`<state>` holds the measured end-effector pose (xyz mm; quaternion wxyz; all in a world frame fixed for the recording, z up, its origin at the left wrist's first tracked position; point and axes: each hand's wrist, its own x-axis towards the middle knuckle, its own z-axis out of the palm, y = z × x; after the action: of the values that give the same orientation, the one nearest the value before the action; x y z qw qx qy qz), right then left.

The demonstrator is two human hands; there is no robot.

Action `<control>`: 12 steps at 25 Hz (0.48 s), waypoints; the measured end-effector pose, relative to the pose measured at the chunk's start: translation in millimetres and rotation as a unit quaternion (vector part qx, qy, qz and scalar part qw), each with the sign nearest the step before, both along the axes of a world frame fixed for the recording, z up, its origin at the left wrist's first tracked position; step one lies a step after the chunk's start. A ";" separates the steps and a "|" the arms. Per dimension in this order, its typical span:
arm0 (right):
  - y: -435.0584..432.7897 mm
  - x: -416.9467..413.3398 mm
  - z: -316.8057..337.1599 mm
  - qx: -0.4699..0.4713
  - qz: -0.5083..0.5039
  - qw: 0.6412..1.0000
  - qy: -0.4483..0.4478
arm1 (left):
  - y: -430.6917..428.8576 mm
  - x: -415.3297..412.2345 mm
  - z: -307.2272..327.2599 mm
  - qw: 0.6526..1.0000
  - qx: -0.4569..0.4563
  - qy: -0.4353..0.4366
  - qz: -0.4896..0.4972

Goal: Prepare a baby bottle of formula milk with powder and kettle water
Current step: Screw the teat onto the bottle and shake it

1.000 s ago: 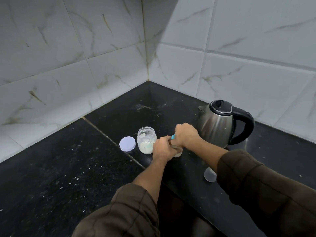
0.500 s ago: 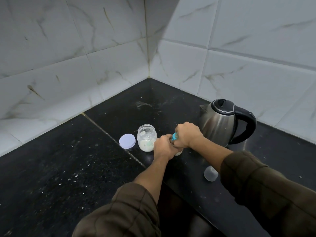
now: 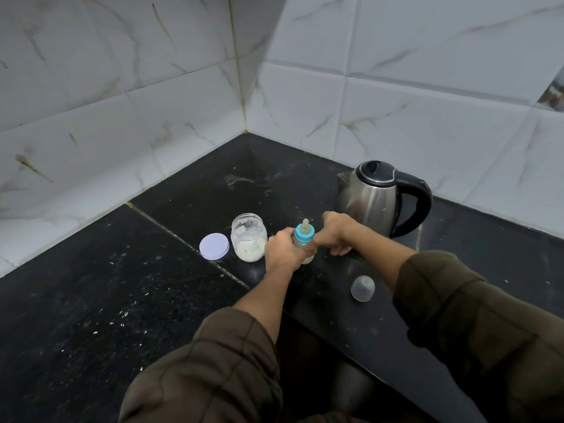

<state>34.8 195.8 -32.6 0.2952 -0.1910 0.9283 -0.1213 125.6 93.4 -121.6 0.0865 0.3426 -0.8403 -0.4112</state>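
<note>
counter: a black speckled stone worktop (image 3: 91, 300) fills a corner, with a pale seam running diagonally across it and scattered white flecks and dust on the surface.
walls: two faces of white marble-look tile (image 3: 396, 102) meet at the corner; a shadow falls across the upper middle.
baby bottle: the bottle (image 3: 303, 239) stands upright on the counter near the middle, with a blue collar and a pale teat on top; whitish liquid shows at its base.
left hand: the left hand (image 3: 282, 248) is wrapped around the bottle's body, fingers closed on it.
right hand: the right hand (image 3: 337, 232) sits just right of the bottle's collar, fingers loosely curled with nothing visible in them; whether it touches the collar i cannot tell.
powder jar: an open glass jar (image 3: 248, 238) stands just left of the bottle, partly filled with white powder.
jar lid: a pale lilac round lid (image 3: 214, 246) lies flat just left of the jar.
kettle: a steel kettle (image 3: 378, 198) with black lid and handle stands behind the right hand, lid down.
bottle cap: a clear domed cap (image 3: 362, 287) rests on the counter below the right forearm, apart from the bottle.
hidden or unclear: the left hand covers most of the bottle's body, so its fill level is uncertain. dark olive sleeves (image 3: 488, 331) run off the lower edge.
</note>
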 end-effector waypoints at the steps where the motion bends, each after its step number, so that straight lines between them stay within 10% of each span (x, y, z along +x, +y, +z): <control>1: 8.9 -1.8 2.7 0.025 0.006 1.000 0.010 | 1.0 0.0 0.4 1.000 -0.003 0.004 0.001; 12: 58.6 24.2 -20.8 0.242 0.025 0.970 0.016 | 3.5 4.6 -3.6 1.000 -0.007 0.013 -0.015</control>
<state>59.0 254.4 -53.4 0.3203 -0.1388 0.9297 0.1172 130.2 97.0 -125.2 0.0935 0.3241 -0.8468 -0.4113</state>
